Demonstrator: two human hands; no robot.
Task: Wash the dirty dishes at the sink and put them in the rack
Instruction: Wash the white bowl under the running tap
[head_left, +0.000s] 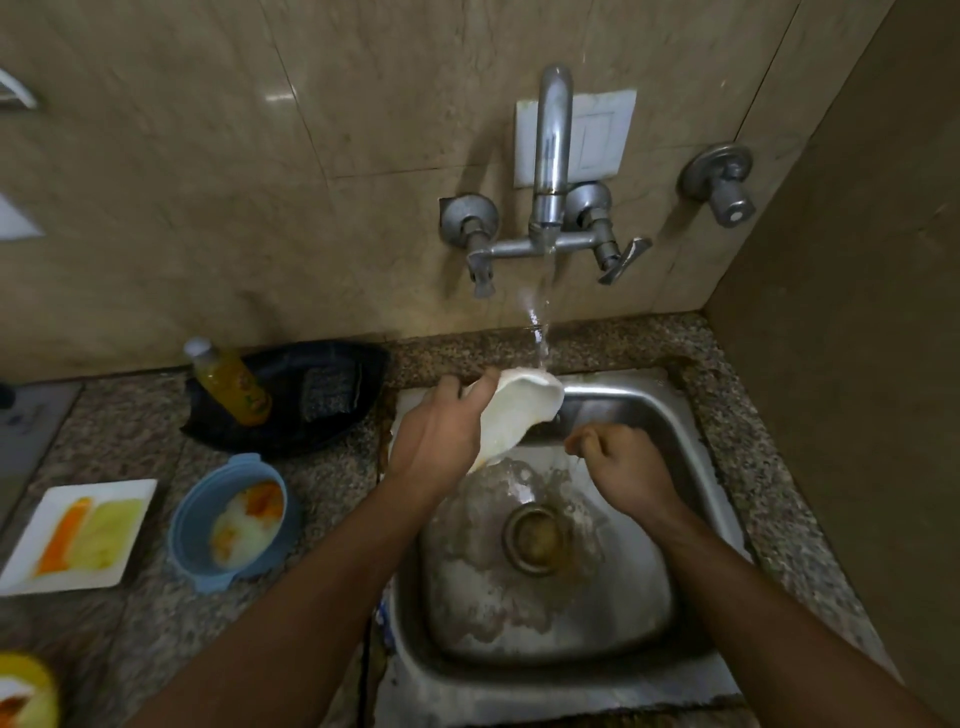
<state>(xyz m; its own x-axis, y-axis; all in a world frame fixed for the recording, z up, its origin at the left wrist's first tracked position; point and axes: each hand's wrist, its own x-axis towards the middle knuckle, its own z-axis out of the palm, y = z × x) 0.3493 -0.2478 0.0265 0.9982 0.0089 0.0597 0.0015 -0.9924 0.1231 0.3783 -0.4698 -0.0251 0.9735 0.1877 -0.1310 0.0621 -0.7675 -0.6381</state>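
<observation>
My left hand (441, 436) grips a white bowl (519, 410) by its rim and tilts it over the steel sink (696, 613). Water from the wall tap (551, 156) streams onto the bowl's upper edge. My right hand (623, 467) hovers just right of the bowl with its fingers curled and nothing visible in them. On the counter to the left sit a blue bowl (197, 514) with food residue, a white square plate (31, 540) smeared orange and yellow, and a yellow dish (31, 686) at the bottom left corner.
A black tray (332, 421) behind the counter holds a yellow soap bottle (234, 384) and a dark scrubber (330, 389). A separate valve (722, 182) sticks out of the wall at right. A side wall bounds the sink on the right. No rack is in view.
</observation>
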